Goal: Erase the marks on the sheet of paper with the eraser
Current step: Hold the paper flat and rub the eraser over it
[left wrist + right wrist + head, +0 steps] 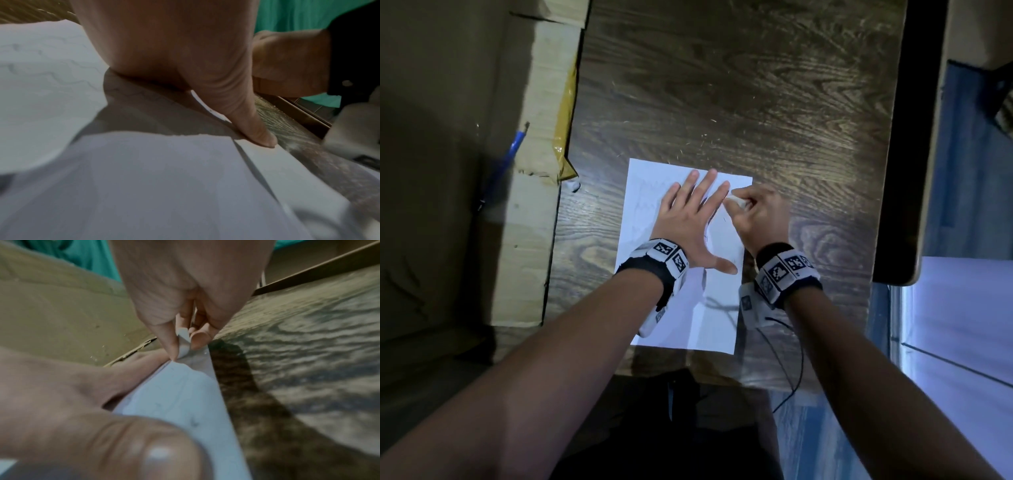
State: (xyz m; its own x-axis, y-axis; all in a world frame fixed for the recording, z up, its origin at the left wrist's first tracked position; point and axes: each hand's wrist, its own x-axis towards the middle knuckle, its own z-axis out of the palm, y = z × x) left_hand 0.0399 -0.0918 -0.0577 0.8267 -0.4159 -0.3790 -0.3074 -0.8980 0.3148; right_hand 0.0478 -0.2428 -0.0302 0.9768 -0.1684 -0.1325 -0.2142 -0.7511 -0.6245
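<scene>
1. The desk is dark wood-grain and carries everything; a cardboard box stands against its left edge, with a blue pen lying on the box.
2. The sheet of paper lies flat near the desk's front edge. It looks thin, light and limp, so it would likely slide or crumple under rubbing unless pinned close to the spot being worked. Faint wavy pencil marks show on its left part, and a few darker strokes sit near its right edge.
3. The left hand lies on the upper half of the sheet with fingers spread straight and the thumb stretched out toward the sheet's right edge: a released, flat grip that pins the paper rather than grasping it.
4. The right hand is at the sheet's upper right, just beside the left index fingertip, with its grip clenched around the eraser.
5. The eraser is small, white and blurred. It is pinched between thumb and fingers with its lower end down at the paper, and it appears soft enough to bend, so a hold close to the working tip seems best.
</scene>
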